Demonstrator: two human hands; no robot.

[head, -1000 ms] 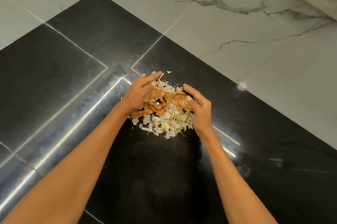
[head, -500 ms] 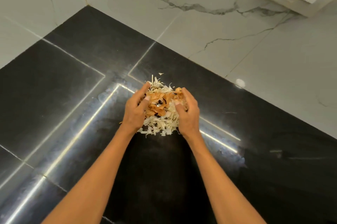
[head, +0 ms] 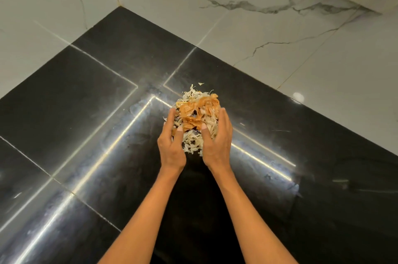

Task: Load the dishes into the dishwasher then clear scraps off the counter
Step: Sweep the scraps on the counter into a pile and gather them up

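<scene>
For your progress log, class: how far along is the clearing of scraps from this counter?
Done: the scraps are gathered into one pile. In hand: left hand and right hand cup it from both sides. Left: lifting it off the black counter and catching stray flakes; no dishwasher is in view.

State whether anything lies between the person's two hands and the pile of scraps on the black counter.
Nothing visible does. The left hand and right hand already press against opposite sides of the scrap pile on the counter. Where the scraps go next is out of view.
</scene>
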